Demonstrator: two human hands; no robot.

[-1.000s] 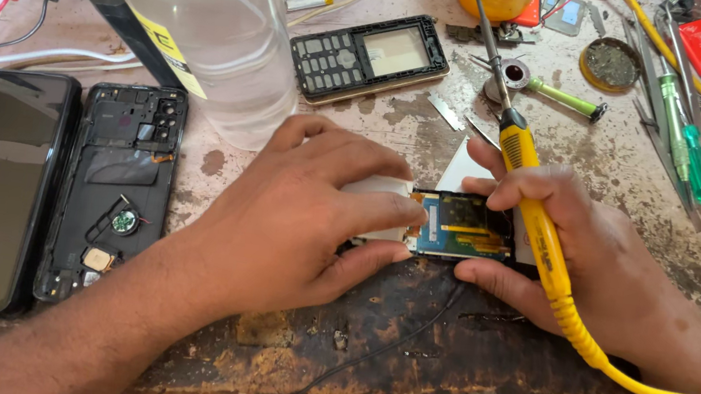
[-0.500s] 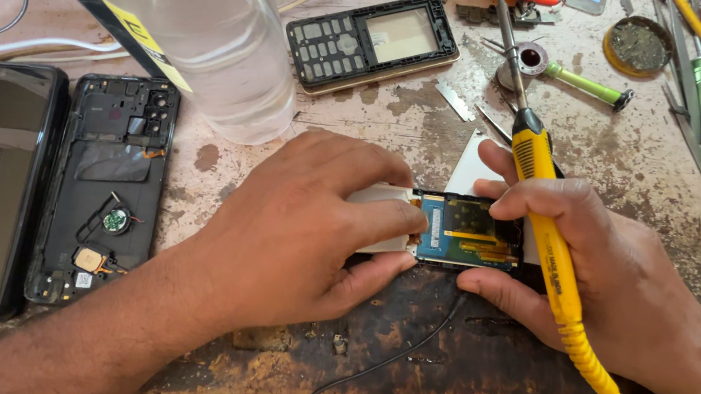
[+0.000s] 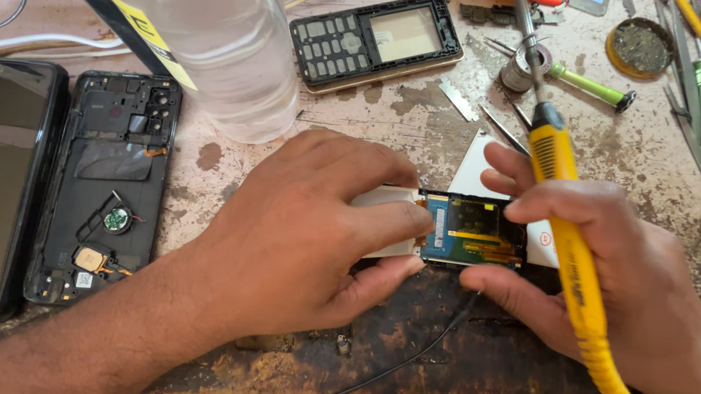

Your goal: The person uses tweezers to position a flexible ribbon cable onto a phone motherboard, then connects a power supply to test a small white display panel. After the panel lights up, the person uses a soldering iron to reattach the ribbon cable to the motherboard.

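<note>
- Small blue-green circuit board with gold tracks (image 3: 475, 232) lying flat at mid-bench, on the rusty dark metal plate (image 3: 437, 359) at the near edge of the worn table (image 3: 359, 127).
- Pinched from the left by the left hand (image 3: 310, 237), fingers narrowed onto the board's left edge and the white panel (image 3: 383, 221) joined to it.
- Steadied from the right by the right hand (image 3: 616, 283), thumb under the near edge, fingers over the far edge, with the yellow-handled soldering iron (image 3: 565, 223) tucked in the same grip, tip pointing far and clear of the board.
- Judged light, thin, stiff and fragile; likely best held by bare edges only, away from gold tracks and ribbon, with little squeeze.
- Far left: clear plastic bottle (image 3: 211, 28); beside it, opened black phone frame (image 3: 107, 185).
</note>
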